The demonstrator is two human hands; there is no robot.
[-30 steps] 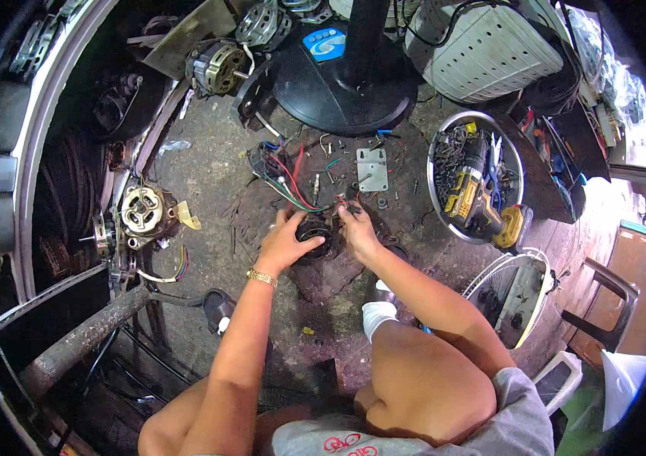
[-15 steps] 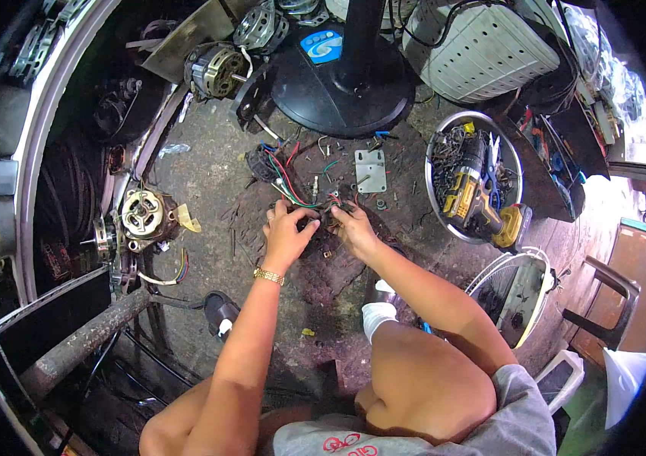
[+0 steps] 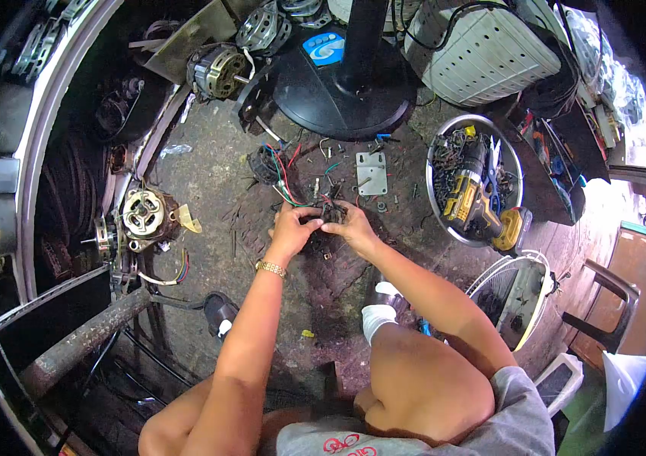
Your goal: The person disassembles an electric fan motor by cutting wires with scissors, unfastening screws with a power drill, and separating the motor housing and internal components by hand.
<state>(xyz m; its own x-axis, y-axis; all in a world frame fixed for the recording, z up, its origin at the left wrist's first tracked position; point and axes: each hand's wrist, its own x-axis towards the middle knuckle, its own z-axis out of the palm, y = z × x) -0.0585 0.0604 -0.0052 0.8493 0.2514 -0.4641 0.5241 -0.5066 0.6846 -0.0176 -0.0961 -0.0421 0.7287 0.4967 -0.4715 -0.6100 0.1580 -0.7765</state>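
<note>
In the head view, my left hand and my right hand meet over the floor, fingers closed round a small dark wired part. Its exact kind is too small and dark to tell. Red, green and white wires run from near it up to a dark round component on the floor. A pale metal plate with holes lies just beyond my right hand. Small screws and bits of wire are scattered around.
A round metal bowl at right holds a yellow cordless drill, scissors and loose hardware. A black stand base stands ahead. Motors sit at left, and a fan guard lies at lower right.
My hands have come together, the left shifting right and the right thumb moving down, and the dark part now shows more plainly between them. The view has shifted slightly.
</note>
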